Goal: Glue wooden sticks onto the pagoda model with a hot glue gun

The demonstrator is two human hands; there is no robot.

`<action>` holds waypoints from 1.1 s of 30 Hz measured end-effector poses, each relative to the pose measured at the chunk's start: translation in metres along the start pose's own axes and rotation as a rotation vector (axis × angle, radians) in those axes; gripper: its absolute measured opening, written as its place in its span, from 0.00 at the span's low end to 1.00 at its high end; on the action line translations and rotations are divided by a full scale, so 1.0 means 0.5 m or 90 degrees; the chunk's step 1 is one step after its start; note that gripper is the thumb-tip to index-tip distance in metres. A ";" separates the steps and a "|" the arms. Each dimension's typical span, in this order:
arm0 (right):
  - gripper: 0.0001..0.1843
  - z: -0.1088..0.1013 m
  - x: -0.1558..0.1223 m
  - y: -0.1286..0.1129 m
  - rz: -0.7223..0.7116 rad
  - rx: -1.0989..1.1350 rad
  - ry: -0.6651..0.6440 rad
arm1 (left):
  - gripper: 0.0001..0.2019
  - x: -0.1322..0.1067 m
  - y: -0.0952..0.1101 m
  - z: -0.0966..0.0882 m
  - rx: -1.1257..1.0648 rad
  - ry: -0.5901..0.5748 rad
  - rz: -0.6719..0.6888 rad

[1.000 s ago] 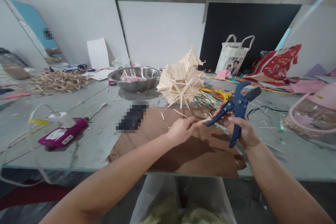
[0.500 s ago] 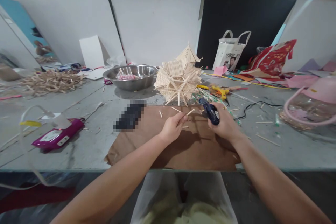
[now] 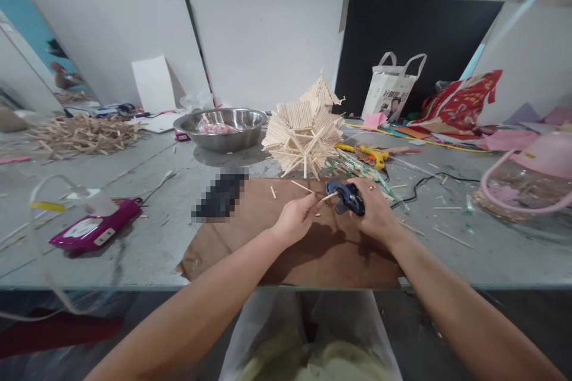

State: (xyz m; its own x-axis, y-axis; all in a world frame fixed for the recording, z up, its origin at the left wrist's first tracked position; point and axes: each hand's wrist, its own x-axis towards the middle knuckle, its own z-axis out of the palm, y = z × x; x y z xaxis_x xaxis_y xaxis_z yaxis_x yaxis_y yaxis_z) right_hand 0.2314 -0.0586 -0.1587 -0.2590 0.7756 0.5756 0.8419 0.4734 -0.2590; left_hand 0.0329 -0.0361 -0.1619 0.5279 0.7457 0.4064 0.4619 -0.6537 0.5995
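Note:
Over the brown paper sheet (image 3: 236, 244), my left hand (image 3: 295, 218) pinches a thin wooden stick (image 3: 330, 196). The stick's far end meets a dark blue hand cutter (image 3: 351, 197), gripped in my right hand (image 3: 374, 209). A greyish metal part shows at the cutter's lower left; its jaws are too blurred to judge. Just beyond my hands stands a model built of wooden sticks (image 3: 304, 131), with a pointed roof at its back. Short cut sticks (image 3: 273, 192) lie on the paper.
A steel bowl (image 3: 227, 146) stands behind left, near a heap of sticks (image 3: 84, 137). At left lies a purple power strip (image 3: 96, 229). A yellow glue gun (image 3: 375, 155), loose sticks and a black cord (image 3: 417, 190) lie right, beside a pink-handled clear jug (image 3: 527, 172).
My right hand has moved the cutter left and turned it, so that it now meets the stick's end. My left hand still pinches the stick, nearly in place.

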 end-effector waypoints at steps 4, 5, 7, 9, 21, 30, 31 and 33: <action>0.26 0.002 -0.001 -0.001 -0.012 -0.003 -0.011 | 0.14 -0.001 0.002 0.002 0.008 -0.002 0.000; 0.26 0.002 -0.001 -0.002 -0.014 -0.005 -0.014 | 0.14 -0.001 0.002 0.002 0.008 -0.005 0.007; 0.25 0.001 -0.001 -0.002 -0.026 -0.007 -0.017 | 0.14 -0.001 0.002 0.003 0.011 -0.012 0.023; 0.24 0.001 -0.001 -0.003 -0.038 -0.003 -0.019 | 0.15 -0.001 0.002 0.003 0.015 -0.018 0.038; 0.23 0.005 -0.006 0.006 -0.039 -0.017 -0.026 | 0.16 -0.001 0.005 0.002 0.039 -0.027 0.062; 0.18 0.015 -0.009 0.017 -0.067 -0.063 0.032 | 0.15 -0.004 0.001 0.006 0.066 -0.014 0.059; 0.18 0.014 -0.009 0.016 -0.064 -0.070 0.031 | 0.15 -0.004 0.001 0.006 0.066 -0.014 0.057; 0.17 0.013 -0.008 0.015 -0.055 -0.077 0.024 | 0.14 -0.004 0.002 0.006 0.065 -0.013 0.053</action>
State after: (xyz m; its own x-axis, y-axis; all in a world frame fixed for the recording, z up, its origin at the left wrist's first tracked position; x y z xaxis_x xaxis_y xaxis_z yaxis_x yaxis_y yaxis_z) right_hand 0.2356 -0.0557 -0.1681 -0.3171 0.7170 0.6208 0.8685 0.4825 -0.1138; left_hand 0.0344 -0.0387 -0.1640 0.5813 0.6865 0.4368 0.4858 -0.7235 0.4905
